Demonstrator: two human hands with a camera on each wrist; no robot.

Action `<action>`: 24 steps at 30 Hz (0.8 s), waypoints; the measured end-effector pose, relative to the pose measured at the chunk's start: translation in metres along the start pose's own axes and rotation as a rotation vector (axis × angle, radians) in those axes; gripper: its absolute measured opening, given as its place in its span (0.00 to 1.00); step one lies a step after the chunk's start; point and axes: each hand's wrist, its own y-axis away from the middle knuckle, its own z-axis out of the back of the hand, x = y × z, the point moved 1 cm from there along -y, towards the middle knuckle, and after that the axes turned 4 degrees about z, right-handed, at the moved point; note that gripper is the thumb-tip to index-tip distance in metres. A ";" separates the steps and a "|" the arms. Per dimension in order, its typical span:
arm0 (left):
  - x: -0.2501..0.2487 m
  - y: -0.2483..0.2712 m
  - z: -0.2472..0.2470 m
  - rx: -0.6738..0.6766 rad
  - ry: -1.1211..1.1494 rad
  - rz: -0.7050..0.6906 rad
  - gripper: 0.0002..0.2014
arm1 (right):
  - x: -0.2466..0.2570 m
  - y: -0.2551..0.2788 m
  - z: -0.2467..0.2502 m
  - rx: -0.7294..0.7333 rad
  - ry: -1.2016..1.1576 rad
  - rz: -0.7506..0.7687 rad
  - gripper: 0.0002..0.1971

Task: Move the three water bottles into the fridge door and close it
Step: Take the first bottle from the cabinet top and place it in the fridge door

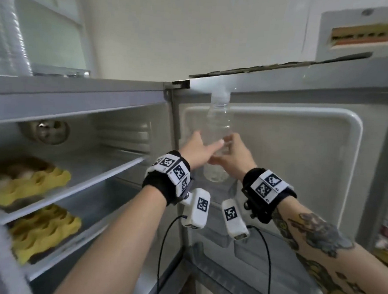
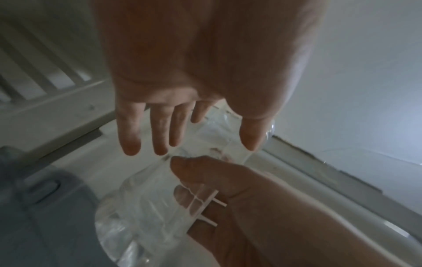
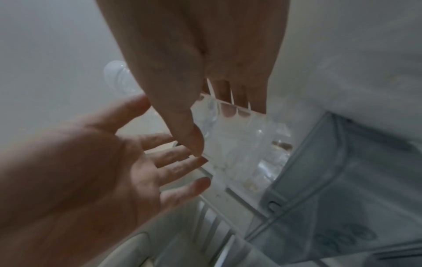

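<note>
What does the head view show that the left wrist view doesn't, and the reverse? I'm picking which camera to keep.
Only the head view shows the yellow egg trays on the fridge shelves and the bottle's white cap. Only the left wrist view shows the left hand's straight, spread fingers from the palm side. Both show the right hand gripping the clear water bottle by the open fridge door.

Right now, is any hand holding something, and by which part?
The right hand grips the bottle around its lower body. The left hand is open beside it, fingers straight.
</note>
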 end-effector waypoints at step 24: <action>0.037 -0.040 -0.054 0.095 0.233 0.066 0.25 | -0.052 0.005 0.000 0.027 0.131 0.038 0.40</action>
